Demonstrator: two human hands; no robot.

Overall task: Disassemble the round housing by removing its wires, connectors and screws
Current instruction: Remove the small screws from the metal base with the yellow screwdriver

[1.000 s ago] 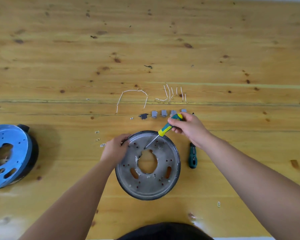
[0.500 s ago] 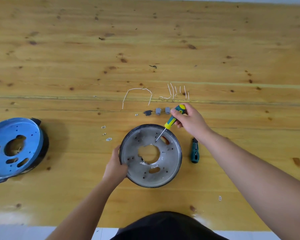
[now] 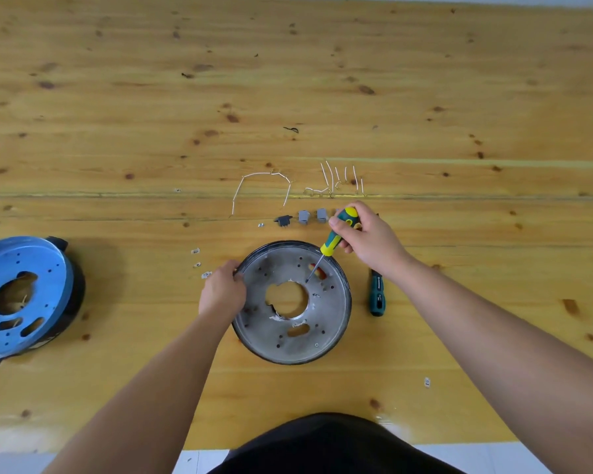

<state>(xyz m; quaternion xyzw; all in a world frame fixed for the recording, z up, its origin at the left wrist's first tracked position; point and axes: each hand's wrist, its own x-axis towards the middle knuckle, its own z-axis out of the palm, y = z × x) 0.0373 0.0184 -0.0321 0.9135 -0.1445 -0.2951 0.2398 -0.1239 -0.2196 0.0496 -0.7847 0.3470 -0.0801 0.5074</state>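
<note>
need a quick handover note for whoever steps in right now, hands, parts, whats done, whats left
Left hand grips the left rim of the round housing, steadying it on the table.
Right hand holds the yellow-green screwdriver, tip down on the plate just up and right of the centre hole.
Done: white wires and connectors are laid out behind the housing; small bits lie to its left.
Left: whatever the tip is on, and a red part by it. Screw count cannot be told.
Spare dark green screwdriver lies right of the housing; a blue housing sits far left.
</note>
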